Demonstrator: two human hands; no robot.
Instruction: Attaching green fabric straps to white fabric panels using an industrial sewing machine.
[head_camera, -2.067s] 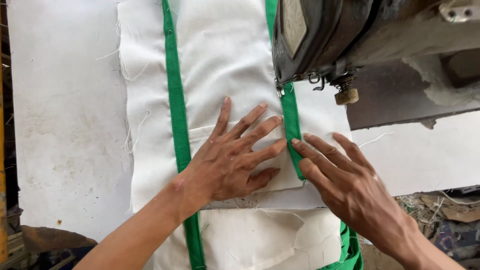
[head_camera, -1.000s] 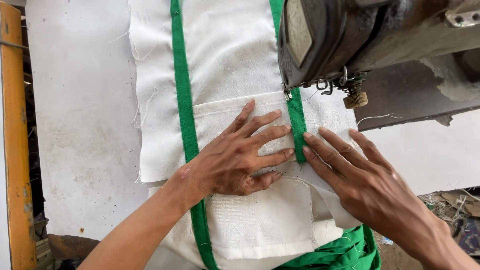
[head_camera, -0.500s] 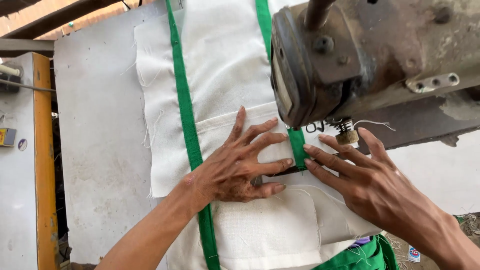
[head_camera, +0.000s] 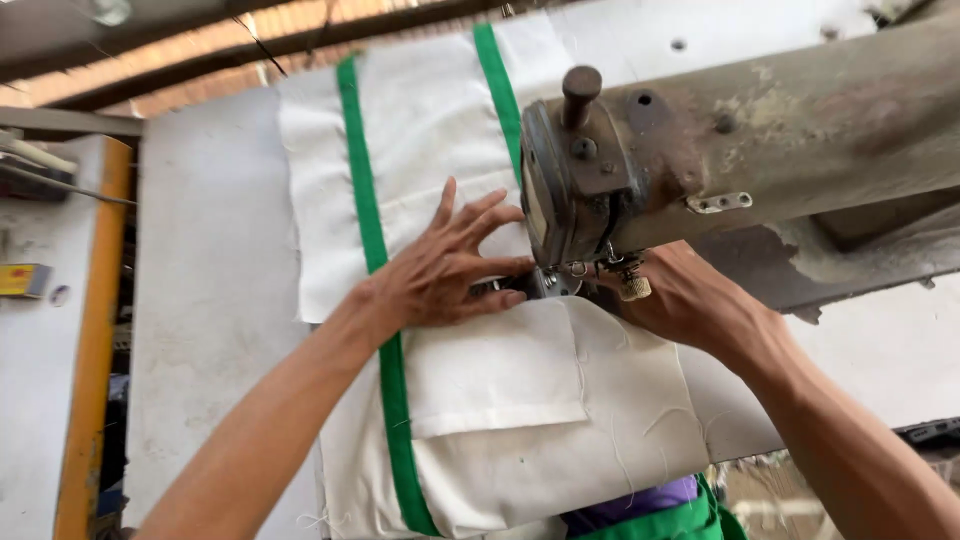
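From the head camera, a sheet of white cloth (head_camera: 440, 130) lay flat along a pale desk (head_camera: 210, 300), running away from the person and hanging over the near edge. Two green strips (head_camera: 365, 190) ran lengthwise down the cloth, one on the left and one further right that disappeared beneath the sewing machine (head_camera: 700, 150). A smaller folded white piece (head_camera: 495, 375) lay on top of the cloth, just on the near side of the machine's head.

The left hand (head_camera: 445, 270) rested flat on the cloth with its fingers spread wide and pointing toward the machine; it gripped nothing, only pressed the fabric down, its fingertips close beside the needle area. The right hand (head_camera: 685, 300) lay on the cloth on the other side of the needle, partly hidden under the worn, rusty machine arm; how far its fingers were spread could not be told, though it seemed to lie on the fabric rather than clutch it.

An orange post (head_camera: 95, 330) stood to the left of the desk. A bunch of green and purple fabric (head_camera: 670, 515) hung below the near edge.
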